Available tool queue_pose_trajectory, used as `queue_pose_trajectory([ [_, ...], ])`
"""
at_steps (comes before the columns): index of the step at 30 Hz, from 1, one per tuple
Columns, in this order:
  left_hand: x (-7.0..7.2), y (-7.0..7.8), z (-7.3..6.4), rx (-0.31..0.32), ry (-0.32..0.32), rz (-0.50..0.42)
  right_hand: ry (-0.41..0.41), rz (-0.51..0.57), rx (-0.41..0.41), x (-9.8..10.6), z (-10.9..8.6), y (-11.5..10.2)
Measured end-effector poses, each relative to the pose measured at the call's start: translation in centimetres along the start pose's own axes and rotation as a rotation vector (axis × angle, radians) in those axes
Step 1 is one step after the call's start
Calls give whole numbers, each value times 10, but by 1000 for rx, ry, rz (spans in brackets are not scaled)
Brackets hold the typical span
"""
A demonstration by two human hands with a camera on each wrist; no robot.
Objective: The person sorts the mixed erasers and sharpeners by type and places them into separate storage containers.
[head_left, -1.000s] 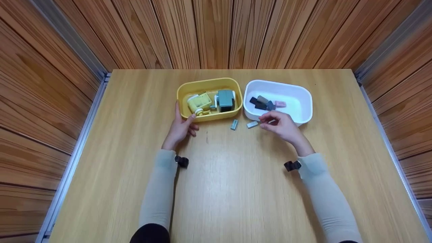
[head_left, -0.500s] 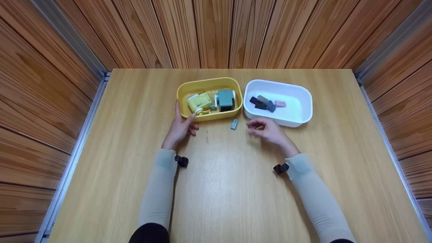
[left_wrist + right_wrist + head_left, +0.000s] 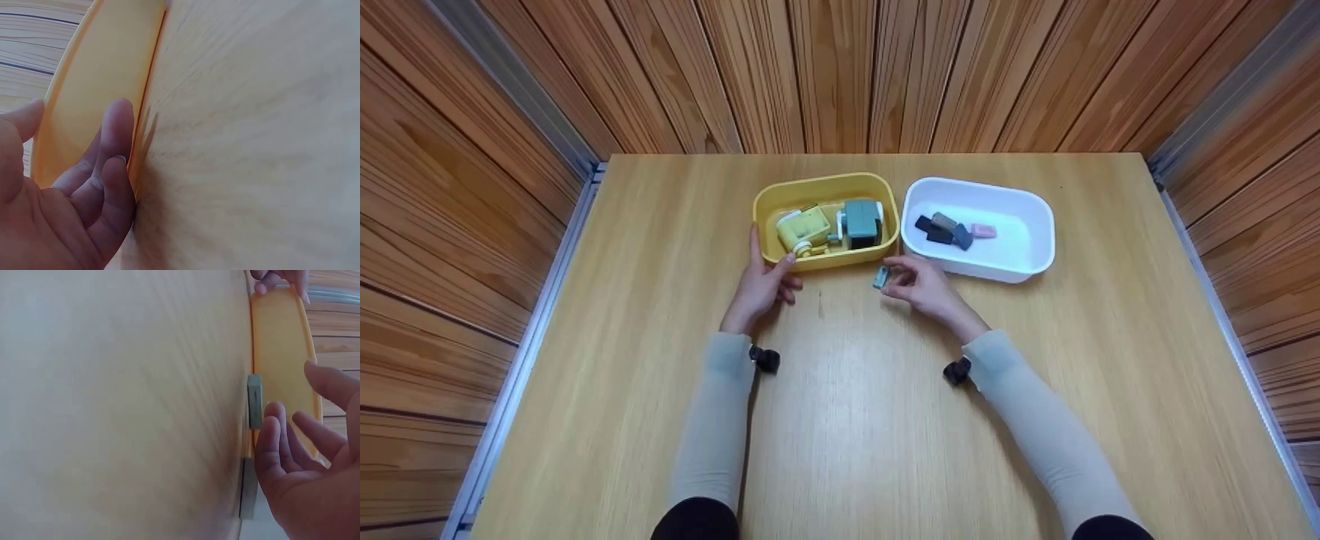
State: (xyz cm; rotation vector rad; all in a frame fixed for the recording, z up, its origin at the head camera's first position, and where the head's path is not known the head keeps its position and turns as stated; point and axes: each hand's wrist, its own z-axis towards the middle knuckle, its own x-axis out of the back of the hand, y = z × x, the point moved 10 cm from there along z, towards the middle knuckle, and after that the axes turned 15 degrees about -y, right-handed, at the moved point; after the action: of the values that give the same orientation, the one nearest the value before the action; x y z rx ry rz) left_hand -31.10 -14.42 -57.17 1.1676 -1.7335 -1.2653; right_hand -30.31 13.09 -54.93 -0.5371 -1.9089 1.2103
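Observation:
At the front left corner of the yellow tub (image 3: 829, 261), my left hand (image 3: 761, 289) holds the rim, thumb over its front edge and forefinger along the end wall. Its other fingers curl beside the wall in the left wrist view. My right hand (image 3: 922, 286) hovers just right of a small teal block (image 3: 880, 277), eraser-like, its thumb and fingers parted around the near end. In the right wrist view, the teal block (image 3: 255, 402) stands past the fingertips; a second greyish block (image 3: 247, 489) lies below, hidden by the hand in the head view.
Inside the yellow tub are a yellow device (image 3: 804, 229) and a teal device (image 3: 861, 223), resembling crank pencil sharpeners. The white tub (image 3: 1020, 225) beside it holds several dark and grey blocks (image 3: 941, 229) and a pink block (image 3: 983, 231). Wooden walls (image 3: 840, 75) border the table.
My right hand has moved left from in front of the white tub, past the pale block and over to the teal block. The left hand and both tubs have stayed in place.

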Motion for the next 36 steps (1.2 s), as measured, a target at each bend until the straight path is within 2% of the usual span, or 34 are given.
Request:
queue_pose_trajectory([
  [5,-3,0,1,3,-9,-8,25,-10,-41,-2,4,3],
  [11,-2,0,-1,-2,0,-14,19,-43,-83,-4,7,6],
  [18,-2,0,-1,13,-19,-31,-40,-64,-69,-11,8,4],
  [23,-1,1,-1,-16,-4,-15,-78,-154,-56,-15,9,1],
  [28,-1,1,-2,-27,-2,-21,-84,-248,-36,-17,10,-2],
  [36,0,1,-2,-23,1,-13,-130,-270,-101,-19,9,-2],
])
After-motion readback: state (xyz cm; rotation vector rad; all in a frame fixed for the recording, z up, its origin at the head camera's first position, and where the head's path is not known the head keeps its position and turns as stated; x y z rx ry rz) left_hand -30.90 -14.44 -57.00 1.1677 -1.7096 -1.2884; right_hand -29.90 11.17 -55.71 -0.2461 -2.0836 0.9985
